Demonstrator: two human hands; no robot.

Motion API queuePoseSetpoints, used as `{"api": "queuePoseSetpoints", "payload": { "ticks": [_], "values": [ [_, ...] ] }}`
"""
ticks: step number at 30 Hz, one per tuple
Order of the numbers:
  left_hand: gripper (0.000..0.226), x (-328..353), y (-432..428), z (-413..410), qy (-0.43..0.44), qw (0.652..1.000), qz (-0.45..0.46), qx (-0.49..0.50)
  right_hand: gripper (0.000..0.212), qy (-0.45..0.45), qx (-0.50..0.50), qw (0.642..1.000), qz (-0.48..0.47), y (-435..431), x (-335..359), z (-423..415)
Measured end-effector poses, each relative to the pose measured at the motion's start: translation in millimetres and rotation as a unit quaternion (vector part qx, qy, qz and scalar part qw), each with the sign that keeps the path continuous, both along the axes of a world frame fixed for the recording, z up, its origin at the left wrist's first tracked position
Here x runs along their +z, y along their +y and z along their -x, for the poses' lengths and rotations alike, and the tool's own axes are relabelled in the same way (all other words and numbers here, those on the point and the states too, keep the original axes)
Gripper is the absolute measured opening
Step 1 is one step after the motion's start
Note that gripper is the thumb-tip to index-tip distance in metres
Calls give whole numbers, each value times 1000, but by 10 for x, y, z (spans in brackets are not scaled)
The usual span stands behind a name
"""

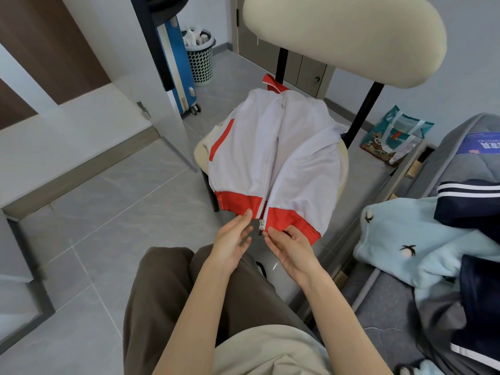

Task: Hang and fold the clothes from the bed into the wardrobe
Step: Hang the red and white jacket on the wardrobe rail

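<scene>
Here the left hand [232,240] rests straight-fingered at the jacket [273,147] hem; right hand [290,249] fingers pinch its edge.

Pale grey tiles cover the floor [108,212] under me. Ahead of me stands a chair [343,36] with a cream padded back on black posts. Beyond it a blue suitcase [177,66] sits just beside a perforated basket [201,63], near a grey door [266,55]. A teal bag [393,138] rests against the light wall [465,63].

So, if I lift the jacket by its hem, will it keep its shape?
Probably not: the jacket drapes and wrinkles over the chair, so it looks floppy and light. The smooth-looking cloth may also slide off the seat when pulled.
</scene>
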State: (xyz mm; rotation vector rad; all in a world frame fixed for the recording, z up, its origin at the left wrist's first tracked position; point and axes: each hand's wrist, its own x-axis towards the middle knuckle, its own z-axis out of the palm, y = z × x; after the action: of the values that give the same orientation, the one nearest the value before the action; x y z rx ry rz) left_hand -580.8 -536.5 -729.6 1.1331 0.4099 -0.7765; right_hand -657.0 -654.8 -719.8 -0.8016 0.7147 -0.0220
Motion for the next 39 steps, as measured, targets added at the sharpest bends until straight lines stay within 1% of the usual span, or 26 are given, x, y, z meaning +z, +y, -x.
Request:
{"api": "queuePoseSetpoints", "payload": {
  "ticks": [2,4,7,10,14,17,20,23,26,31,34,37,39],
  "values": [
    [28,-3,-13,5,-4,1000,-14,-14,27,-2,-5,1000,-7,16,0,-13],
    [19,-6,-11,13,-12,1000,-9,-25,28,-4,-17,1000,-13,40,-2,-23],
    [12,-16,-4,16,-24,999,-9,-29,27,-6,-41,999,-17,98,-13,-40],
    [10,-17,-8,24,-32,999,-9,-28,27,1,-66,998,-6,151,-22,-51],
    [16,-15,6,24,-35,999,2,-12,24,15,-93,996,11,205,-23,-56],
    [15,-15,10,30,-43,999,5,-6,18,23,-106,994,13,252,1,-68],
    [12,-10,-2,50,-54,998,-8,1,18,35,-117,992,11,291,37,-85],
    [8,-4,-11,64,-62,998,-23,13,21,40,-131,991,-10,300,58,-89],
    [5,3,-18,88,-85,995,-44,17,19,54,-144,988,-21,304,64,-95],
    [8,6,-48,140,-141,985,-93,37,17,70,-152,985,-39,313,42,-112],
    [22,3,-85,172,-172,977,-107,61,18,76,-162,983,-33,298,22,-116],
    [32,13,-92,174,-172,978,-112,45,13,92,-171,981,3,293,24,-143],
    [32,6,-77,158,-169,978,-116,30,13,93,-172,981,17,288,27,-162]
  ]
}}
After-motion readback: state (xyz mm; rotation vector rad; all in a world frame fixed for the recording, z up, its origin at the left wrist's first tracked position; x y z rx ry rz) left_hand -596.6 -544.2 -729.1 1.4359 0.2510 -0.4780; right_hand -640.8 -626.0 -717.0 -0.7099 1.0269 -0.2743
